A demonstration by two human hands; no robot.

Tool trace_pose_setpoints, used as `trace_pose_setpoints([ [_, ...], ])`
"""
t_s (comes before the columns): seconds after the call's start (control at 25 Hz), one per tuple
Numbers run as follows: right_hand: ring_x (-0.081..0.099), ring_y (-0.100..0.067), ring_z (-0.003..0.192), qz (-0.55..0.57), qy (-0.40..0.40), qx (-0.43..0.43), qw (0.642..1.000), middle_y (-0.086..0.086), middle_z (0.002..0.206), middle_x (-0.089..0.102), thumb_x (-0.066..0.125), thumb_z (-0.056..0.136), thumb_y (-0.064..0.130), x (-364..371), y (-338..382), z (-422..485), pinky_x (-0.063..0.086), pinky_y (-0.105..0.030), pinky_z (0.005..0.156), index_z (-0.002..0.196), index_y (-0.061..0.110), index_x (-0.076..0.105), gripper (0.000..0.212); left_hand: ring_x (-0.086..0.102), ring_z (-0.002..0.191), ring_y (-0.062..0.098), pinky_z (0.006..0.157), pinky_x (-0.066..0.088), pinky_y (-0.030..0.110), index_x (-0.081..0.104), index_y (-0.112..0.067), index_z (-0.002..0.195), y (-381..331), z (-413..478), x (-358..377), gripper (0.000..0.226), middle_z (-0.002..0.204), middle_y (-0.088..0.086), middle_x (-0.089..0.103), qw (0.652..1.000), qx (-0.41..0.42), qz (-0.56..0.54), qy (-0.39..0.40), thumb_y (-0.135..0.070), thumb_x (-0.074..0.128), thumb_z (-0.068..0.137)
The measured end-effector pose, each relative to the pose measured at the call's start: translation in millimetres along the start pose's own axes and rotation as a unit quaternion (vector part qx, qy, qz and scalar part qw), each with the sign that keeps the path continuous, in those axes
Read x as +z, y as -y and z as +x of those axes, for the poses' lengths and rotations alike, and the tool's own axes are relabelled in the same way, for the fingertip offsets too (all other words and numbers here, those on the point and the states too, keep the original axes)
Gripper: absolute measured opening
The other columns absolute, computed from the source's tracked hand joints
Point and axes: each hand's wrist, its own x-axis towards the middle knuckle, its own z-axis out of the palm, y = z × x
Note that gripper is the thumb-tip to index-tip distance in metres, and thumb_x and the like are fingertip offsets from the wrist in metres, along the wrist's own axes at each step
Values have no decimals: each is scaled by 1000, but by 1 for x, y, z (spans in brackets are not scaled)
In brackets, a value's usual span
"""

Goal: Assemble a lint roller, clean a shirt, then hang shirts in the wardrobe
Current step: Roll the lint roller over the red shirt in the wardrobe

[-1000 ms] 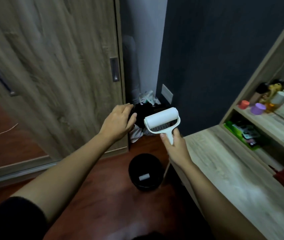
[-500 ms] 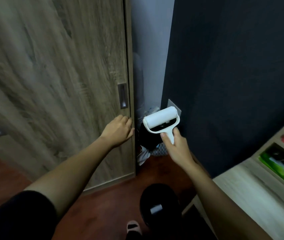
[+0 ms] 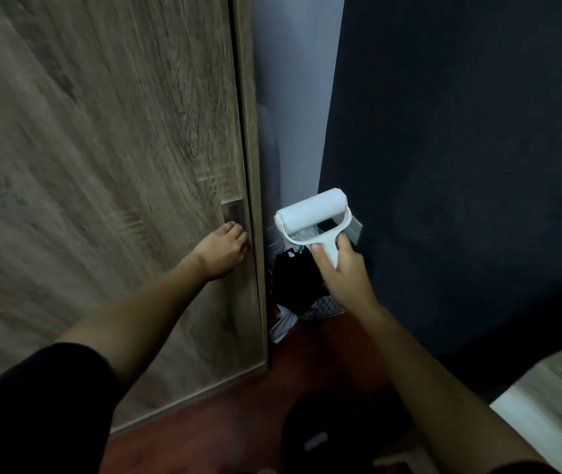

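- The wardrobe door point(image 3: 101, 165) filled the left, blurred.
- A dark wall point(image 3: 461, 165) stood right of the door.
- Clothes point(image 3: 293, 285) lay heaped beside the door's foot.
- The right hand point(image 3: 344, 271), just right of the door's edge, had its grip closed round the white lint roller point(image 3: 310, 213), roll uppermost.
- The left hand point(image 3: 225, 249) touched the door below its recessed handle point(image 3: 232, 212), fingers curled; its grip could not be told.

Right hand point(image 3: 344, 270) grips roller point(image 3: 312, 212); left hand point(image 3: 222, 251) holds door point(image 3: 101, 165).
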Motion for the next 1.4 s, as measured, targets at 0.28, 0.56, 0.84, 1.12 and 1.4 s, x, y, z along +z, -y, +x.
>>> trace_pose_setpoints([
  [0.28,63,-23,91,-22,-1,0,1000,-9,99,66,52,91,36,14,1,14,53,-41,77,110,11,50,31,55,101,22,90,44,36,70,-19,107,14,9,19,33,115,1,61,994,78,45,55,-27,41,95],
  [0.56,63,-20,83,-11,13,-24,1000,-7,93,66,52,91,37,39,24,3,51,-35,71,107,14,50,28,59,67,23,57,44,31,73,-14,60,32,-30,38,47,73,4,67,997,56,43,8,-19,30,78],
  [0.84,59,-5,76,11,17,-57,998,7,82,61,53,91,35,111,76,-25,45,-16,64,102,17,50,21,61,73,22,59,44,30,75,-17,72,60,-140,70,52,82,4,70,998,31,22,50,-22,24,80],
  [1.12,57,-8,65,23,23,-57,998,9,69,57,53,91,37,194,128,-58,41,-16,54,93,15,46,23,58,67,28,54,40,32,72,-9,62,89,-263,106,46,74,11,66,998,-4,17,65,-18,29,76],
  [1.4,55,0,66,30,47,-82,995,11,70,56,54,91,33,247,161,-80,38,-7,52,97,17,46,18,55,69,25,57,39,33,72,-14,61,113,-373,132,35,73,6,64,988,-49,35,146,-24,41,73],
])
